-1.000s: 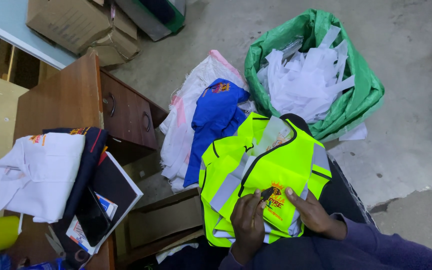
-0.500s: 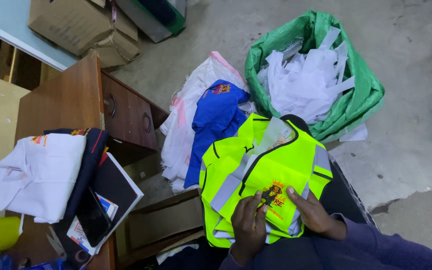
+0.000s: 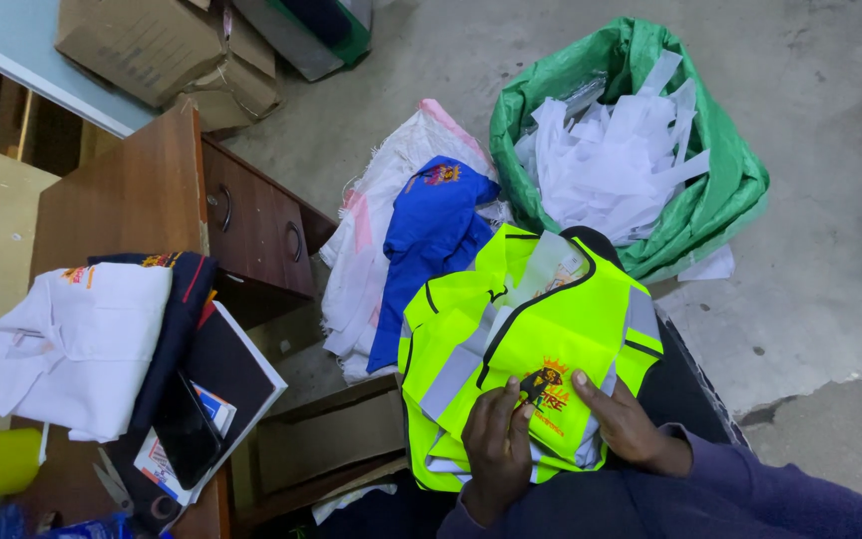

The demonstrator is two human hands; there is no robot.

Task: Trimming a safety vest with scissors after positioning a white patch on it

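Head: green sack [image 3: 720,190] w/ scraps beyond vest [image 3: 521,349].

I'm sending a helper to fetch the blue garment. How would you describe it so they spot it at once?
Start at the big green sack stuffed with white scraps on the concrete floor. Just left of it lies a white bag, and the blue garment is draped over that bag. It is the only royal-blue piece, with a small colourful emblem near its top, beside the neon-yellow vest.
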